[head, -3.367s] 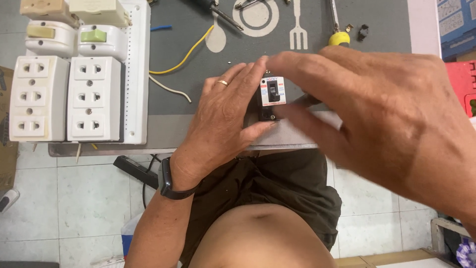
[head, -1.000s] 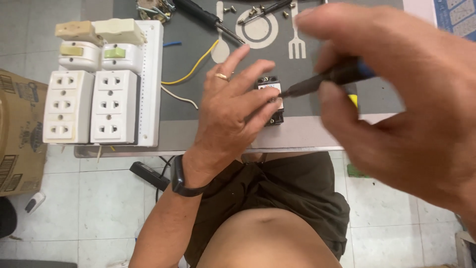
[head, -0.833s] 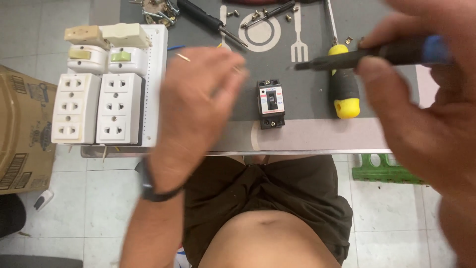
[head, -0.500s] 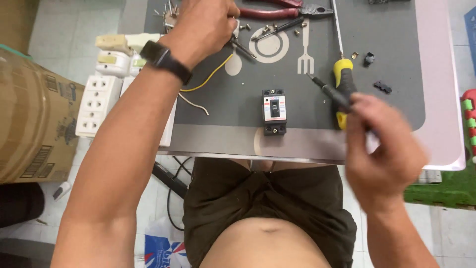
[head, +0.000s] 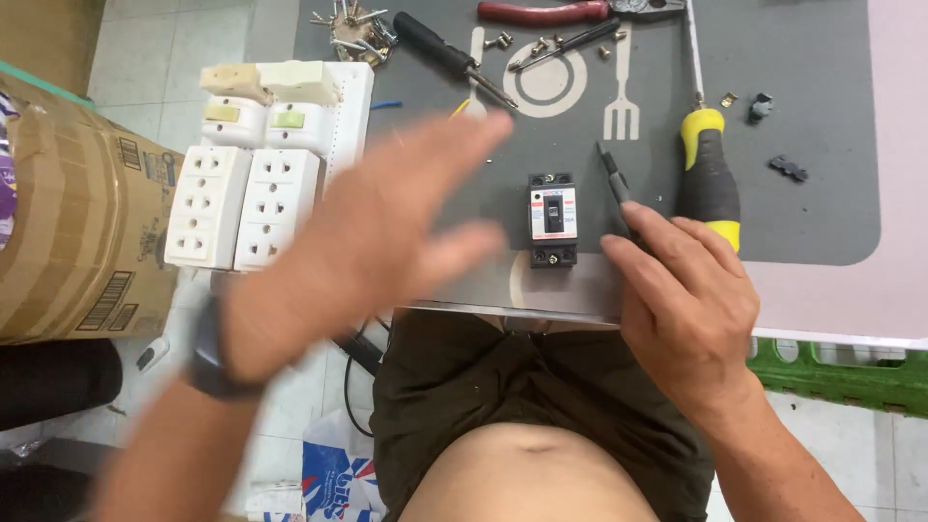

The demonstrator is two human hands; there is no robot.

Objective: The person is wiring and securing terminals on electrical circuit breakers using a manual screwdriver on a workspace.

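Observation:
A small black and white circuit breaker [head: 552, 218] lies on the grey mat [head: 812, 193] near the table's front edge. My right hand [head: 688, 300] rests just right of it, closed around a thin dark screwdriver [head: 615, 181] whose tip points away from me. My left hand [head: 387, 237] is blurred with motion, fingers spread, hovering left of the breaker and holding nothing. A dark watch [head: 211, 353] is on that wrist.
A white board with several sockets and switches [head: 253, 169] lies at the left. A yellow-handled screwdriver [head: 708, 174], red pliers [head: 561, 12], a black screwdriver [head: 449, 56] and loose screws lie on the mat. A cardboard box [head: 68, 213] stands at far left.
My left hand has swung back from the far end of the table toward the breaker. My right hand with the thin screwdriver has settled beside the breaker.

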